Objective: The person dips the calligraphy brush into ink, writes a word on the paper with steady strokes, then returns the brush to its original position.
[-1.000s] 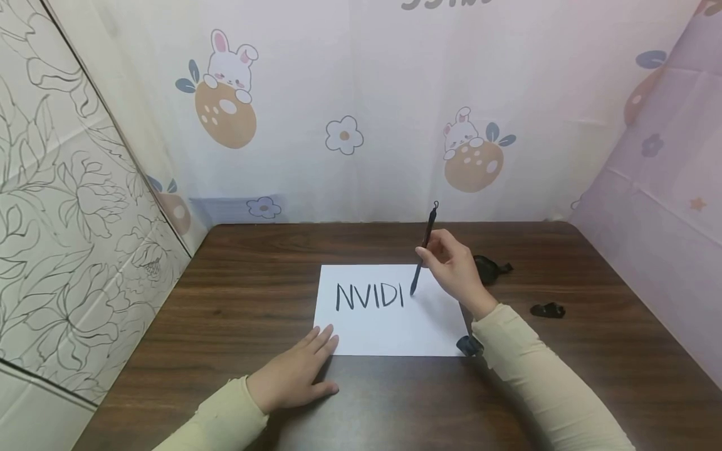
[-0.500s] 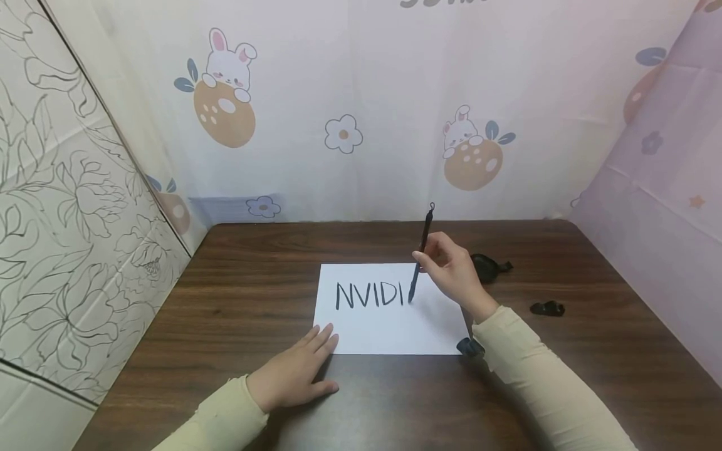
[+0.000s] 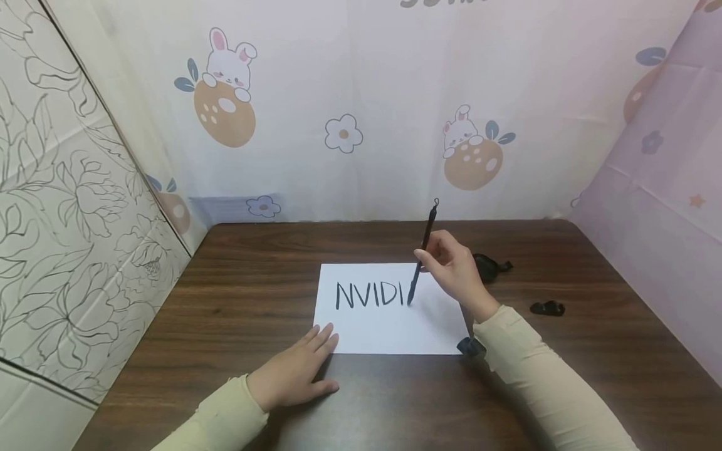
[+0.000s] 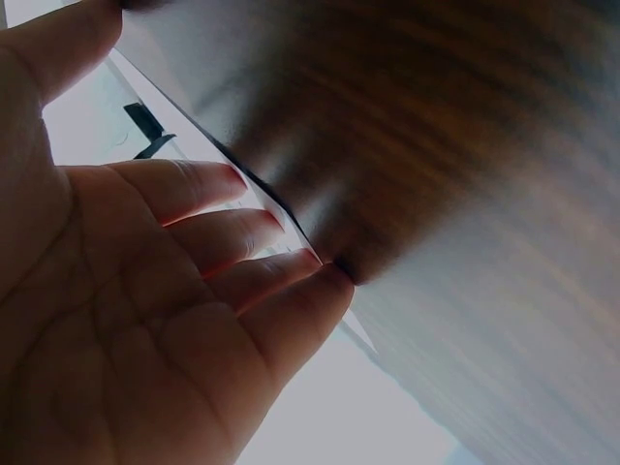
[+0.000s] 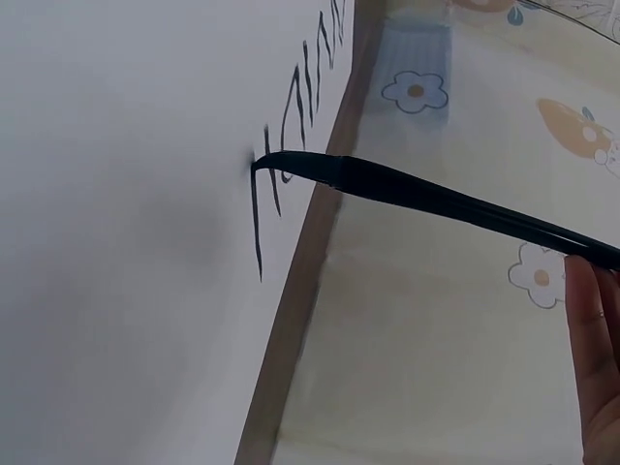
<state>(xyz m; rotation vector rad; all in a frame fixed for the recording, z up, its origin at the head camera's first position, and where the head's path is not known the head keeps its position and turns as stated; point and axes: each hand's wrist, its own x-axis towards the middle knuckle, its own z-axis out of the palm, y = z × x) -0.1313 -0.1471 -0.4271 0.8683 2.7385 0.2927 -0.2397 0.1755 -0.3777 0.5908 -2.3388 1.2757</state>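
My right hand (image 3: 454,266) pinches a dark writing brush (image 3: 427,233) partway up its handle, which has a small loop at the top. In the right wrist view the brush's bent bristle tip (image 5: 276,161) meets the white sheet of paper (image 3: 389,335) at the end of a thin black stroke (image 5: 257,228). Black letters (image 3: 369,295) reading NVIDI stand left of the tip. My left hand (image 3: 299,369) lies with fingers extended, its fingertips on the sheet's lower left edge and its thumb on the table.
A dark rounded object (image 3: 470,346) stands at the paper's lower right corner. Behind my right wrist is a black dish-like thing (image 3: 489,268) with a stubby end. Farther right lies a small black bumpy object (image 3: 547,308). The brown table (image 3: 225,313) meets a printed curtain (image 3: 395,175) at the back.
The brush tip has shifted down and slightly left on the paper, right of the last letter. The handle's top swung left, then back right. My left hand has stayed in place.
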